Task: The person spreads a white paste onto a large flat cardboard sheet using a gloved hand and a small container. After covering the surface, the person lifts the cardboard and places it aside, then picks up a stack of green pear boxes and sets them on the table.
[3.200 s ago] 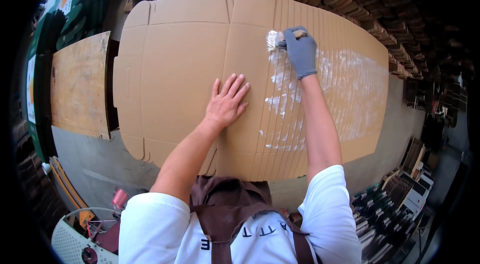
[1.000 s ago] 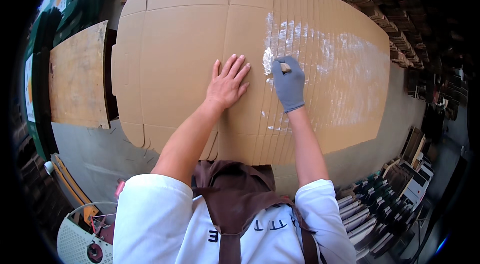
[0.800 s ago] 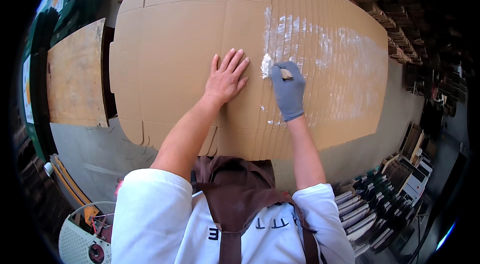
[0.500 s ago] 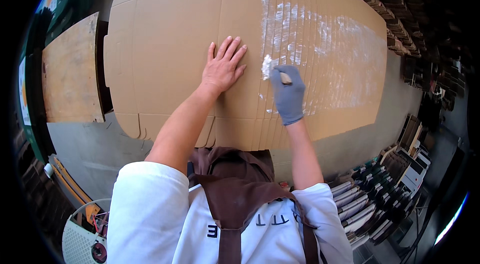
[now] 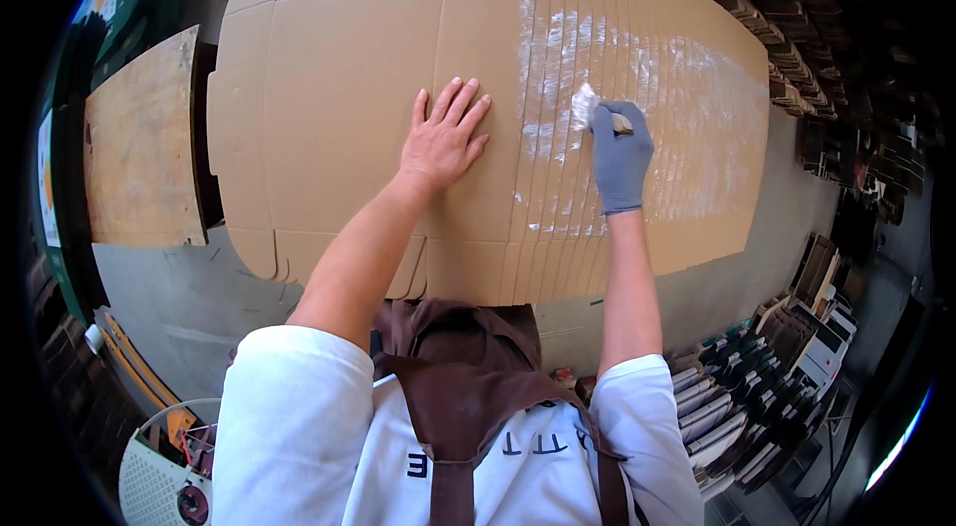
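Observation:
A stack of flat brown cardboard sheets lies before me, the ones on the right fanned so that only narrow strips show. White wet glue is smeared over those strips and the rightmost sheet. My bare left hand rests flat on the cardboard left of the strips, fingers spread. My right hand, in a grey glove, is closed around the handle of a brush. White glue coats the brush's bristles, which are over the strips; whether they touch cannot be made out.
At the left stands a wooden board. A white perforated basket sits at the lower left. Bundles of folded cardboard stand at the lower right, with more stacks along the upper right. Grey floor surrounds the sheets.
My gloved right hand and the brush have moved right and slightly away from me across the strips. The left hand stays pressed on the cardboard in nearly the same spot.

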Motion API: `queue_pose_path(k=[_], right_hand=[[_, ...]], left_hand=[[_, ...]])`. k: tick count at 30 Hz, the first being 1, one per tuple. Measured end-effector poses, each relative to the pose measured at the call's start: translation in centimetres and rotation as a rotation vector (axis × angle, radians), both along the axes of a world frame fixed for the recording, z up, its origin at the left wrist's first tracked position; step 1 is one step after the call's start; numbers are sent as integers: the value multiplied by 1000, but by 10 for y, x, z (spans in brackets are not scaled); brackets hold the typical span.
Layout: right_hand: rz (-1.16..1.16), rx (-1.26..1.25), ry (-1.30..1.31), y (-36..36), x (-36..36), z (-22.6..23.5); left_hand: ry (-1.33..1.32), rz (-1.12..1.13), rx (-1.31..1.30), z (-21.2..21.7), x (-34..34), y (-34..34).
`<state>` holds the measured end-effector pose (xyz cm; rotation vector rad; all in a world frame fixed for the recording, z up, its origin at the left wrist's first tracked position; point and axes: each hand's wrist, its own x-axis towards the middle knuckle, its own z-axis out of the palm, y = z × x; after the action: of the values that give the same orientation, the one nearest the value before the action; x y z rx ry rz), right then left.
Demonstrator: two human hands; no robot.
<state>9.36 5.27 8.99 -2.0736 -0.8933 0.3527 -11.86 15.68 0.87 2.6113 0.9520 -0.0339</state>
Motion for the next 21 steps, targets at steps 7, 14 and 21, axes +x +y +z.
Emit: queue_pose_path(k=[7,14,21], right_hand=[[86,27,72,25,-39,-15],[84,-21,-69,31,-35,-21],[129,-24,-131,39,-41,-20]], left_hand=[[-32,13,11,-4,0,2],[-75,16,4,-3,1,2],[-113,26,15,-8,-3,-3]])
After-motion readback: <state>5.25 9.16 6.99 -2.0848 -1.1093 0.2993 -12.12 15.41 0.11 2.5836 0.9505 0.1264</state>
